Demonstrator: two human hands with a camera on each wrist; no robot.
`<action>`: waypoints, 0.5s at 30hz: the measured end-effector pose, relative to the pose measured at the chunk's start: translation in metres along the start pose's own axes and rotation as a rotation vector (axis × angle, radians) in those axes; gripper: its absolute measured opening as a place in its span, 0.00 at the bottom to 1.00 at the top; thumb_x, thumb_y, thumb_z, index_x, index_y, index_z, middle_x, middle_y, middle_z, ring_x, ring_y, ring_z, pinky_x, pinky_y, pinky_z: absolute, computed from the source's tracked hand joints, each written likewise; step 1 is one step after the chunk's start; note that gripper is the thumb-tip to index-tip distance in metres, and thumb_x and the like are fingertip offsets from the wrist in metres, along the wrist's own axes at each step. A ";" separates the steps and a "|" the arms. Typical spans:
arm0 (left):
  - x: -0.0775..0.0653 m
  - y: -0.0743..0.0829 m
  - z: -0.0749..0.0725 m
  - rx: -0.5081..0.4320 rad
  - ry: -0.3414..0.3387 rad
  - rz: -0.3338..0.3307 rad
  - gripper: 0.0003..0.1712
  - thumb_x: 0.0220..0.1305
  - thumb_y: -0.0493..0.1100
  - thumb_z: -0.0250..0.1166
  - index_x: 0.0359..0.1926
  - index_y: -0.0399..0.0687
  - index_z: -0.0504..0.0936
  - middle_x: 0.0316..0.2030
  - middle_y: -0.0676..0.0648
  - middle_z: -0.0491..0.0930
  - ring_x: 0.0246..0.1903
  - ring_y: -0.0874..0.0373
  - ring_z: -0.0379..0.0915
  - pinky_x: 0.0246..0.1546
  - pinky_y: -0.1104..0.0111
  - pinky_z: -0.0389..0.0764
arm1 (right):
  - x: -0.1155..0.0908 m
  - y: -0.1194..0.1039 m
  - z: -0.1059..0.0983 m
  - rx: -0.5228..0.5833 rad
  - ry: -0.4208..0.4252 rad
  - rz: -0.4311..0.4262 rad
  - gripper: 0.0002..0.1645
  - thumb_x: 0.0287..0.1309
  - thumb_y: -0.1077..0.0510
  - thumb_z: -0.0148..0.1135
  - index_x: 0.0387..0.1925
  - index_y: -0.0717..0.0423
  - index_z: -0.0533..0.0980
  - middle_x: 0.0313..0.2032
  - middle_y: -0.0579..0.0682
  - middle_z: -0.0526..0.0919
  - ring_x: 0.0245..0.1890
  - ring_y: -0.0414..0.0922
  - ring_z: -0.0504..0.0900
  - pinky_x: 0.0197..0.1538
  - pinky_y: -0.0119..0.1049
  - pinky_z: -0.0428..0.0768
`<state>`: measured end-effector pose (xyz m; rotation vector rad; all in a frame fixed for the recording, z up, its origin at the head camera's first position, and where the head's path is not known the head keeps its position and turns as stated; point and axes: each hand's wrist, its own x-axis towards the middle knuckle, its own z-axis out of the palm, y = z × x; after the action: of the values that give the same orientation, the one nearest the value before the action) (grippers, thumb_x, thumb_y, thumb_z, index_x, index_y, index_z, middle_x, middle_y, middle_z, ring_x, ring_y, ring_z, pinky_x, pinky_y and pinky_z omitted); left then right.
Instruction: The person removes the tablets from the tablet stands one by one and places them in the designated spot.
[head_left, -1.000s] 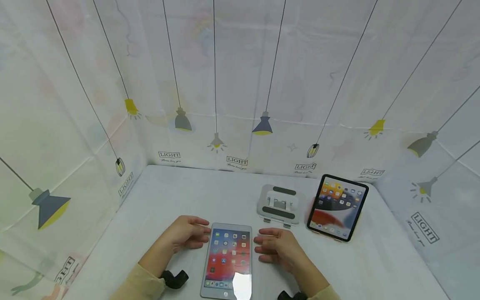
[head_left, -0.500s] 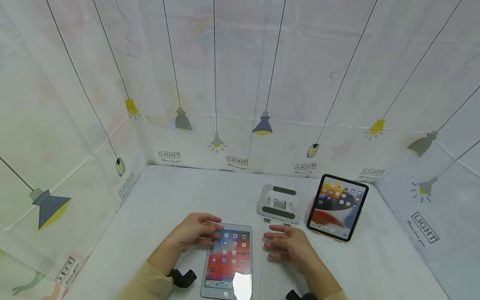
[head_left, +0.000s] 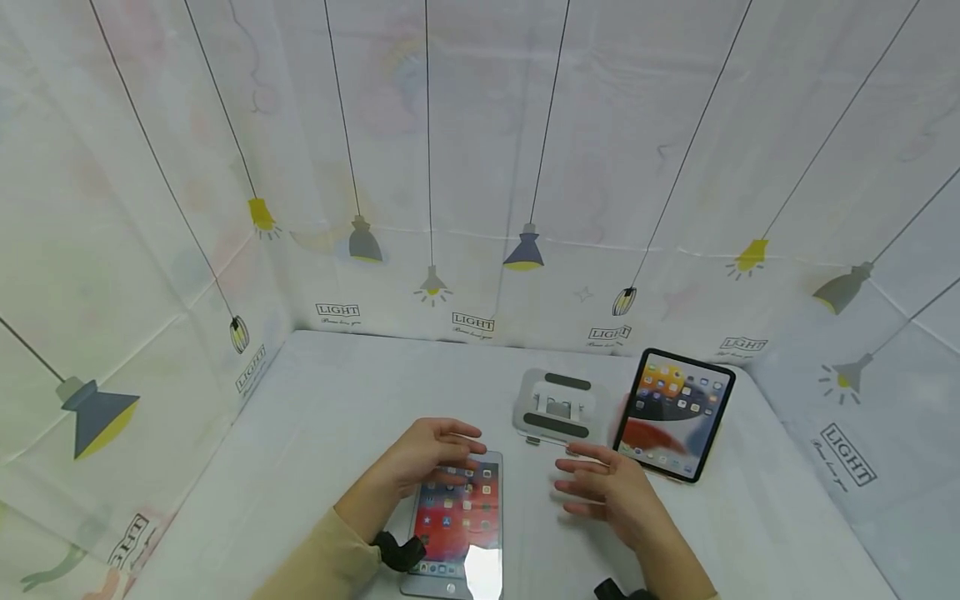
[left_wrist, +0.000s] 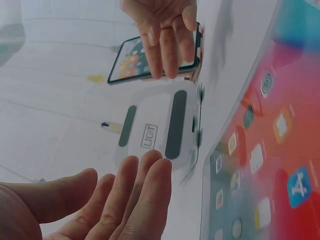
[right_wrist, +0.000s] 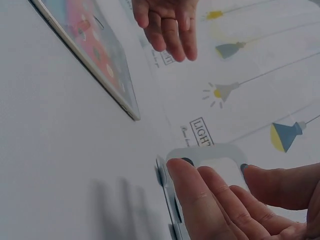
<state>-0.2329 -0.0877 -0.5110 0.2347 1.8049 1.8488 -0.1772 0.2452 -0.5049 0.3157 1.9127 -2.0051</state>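
Note:
My left hand [head_left: 423, 460] hovers over the upper part of a white-framed tablet [head_left: 456, 533], its fingers extended and slightly bent, holding nothing. The tablet lies screen up with app icons lit. My right hand [head_left: 617, 498] is to the right of it, near the front edge of a grey folding tablet stand [head_left: 558, 406]. Its fingers are spread, with nothing between them. In the left wrist view the stand [left_wrist: 155, 120], which has two dark pads, appears beyond the fingertips. The right wrist view shows the stand [right_wrist: 220, 152] partly hidden behind the right fingers [right_wrist: 197, 195].
A second tablet [head_left: 675, 417] in a black frame sits at the right back, screen lit, beside the stand. White cloth [head_left: 360, 375] covers the table. Behind it hangs a curtain [head_left: 472, 167] printed with lamps. Black wrist mounts [head_left: 401, 552] are strapped below the hands.
Both hands have moved to the right. The left went from beside the white-framed tablet to above its top; the right drew away from that tablet toward the stand. The tablets and stand stayed put.

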 end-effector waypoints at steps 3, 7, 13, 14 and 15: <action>0.005 0.002 0.007 -0.005 -0.008 -0.004 0.24 0.75 0.39 0.67 0.68 0.36 0.79 0.57 0.39 0.89 0.54 0.41 0.90 0.50 0.51 0.92 | -0.003 -0.001 -0.008 -0.006 0.014 -0.002 0.39 0.75 0.61 0.63 0.81 0.62 0.61 0.66 0.61 0.85 0.54 0.54 0.93 0.51 0.53 0.93; 0.011 0.004 0.014 -0.030 -0.028 -0.013 0.24 0.75 0.39 0.67 0.67 0.37 0.80 0.58 0.39 0.89 0.56 0.39 0.89 0.49 0.52 0.93 | -0.007 -0.003 -0.018 -0.001 0.033 -0.003 0.38 0.78 0.58 0.61 0.81 0.61 0.61 0.67 0.60 0.84 0.54 0.54 0.92 0.53 0.53 0.92; 0.020 0.003 0.024 -0.068 -0.043 -0.003 0.20 0.75 0.39 0.68 0.65 0.42 0.83 0.59 0.38 0.88 0.54 0.44 0.90 0.52 0.51 0.92 | -0.013 -0.005 -0.032 0.001 0.057 -0.016 0.38 0.79 0.56 0.60 0.82 0.60 0.59 0.68 0.58 0.83 0.57 0.54 0.91 0.56 0.55 0.91; 0.021 0.003 0.025 -0.071 -0.043 0.002 0.20 0.75 0.40 0.67 0.64 0.42 0.83 0.59 0.38 0.88 0.54 0.45 0.91 0.52 0.51 0.92 | -0.014 -0.005 -0.035 0.001 0.059 -0.018 0.38 0.80 0.56 0.60 0.82 0.60 0.59 0.69 0.58 0.83 0.58 0.54 0.91 0.56 0.55 0.91; 0.023 0.003 0.027 -0.077 -0.044 0.004 0.20 0.75 0.40 0.67 0.65 0.42 0.83 0.59 0.39 0.88 0.53 0.46 0.91 0.53 0.51 0.91 | -0.016 -0.005 -0.037 0.002 0.061 -0.020 0.39 0.80 0.55 0.60 0.82 0.60 0.58 0.69 0.57 0.83 0.58 0.54 0.91 0.57 0.55 0.91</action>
<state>-0.2399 -0.0530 -0.5113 0.2483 1.7013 1.8964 -0.1679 0.2839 -0.4961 0.3632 1.9581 -2.0320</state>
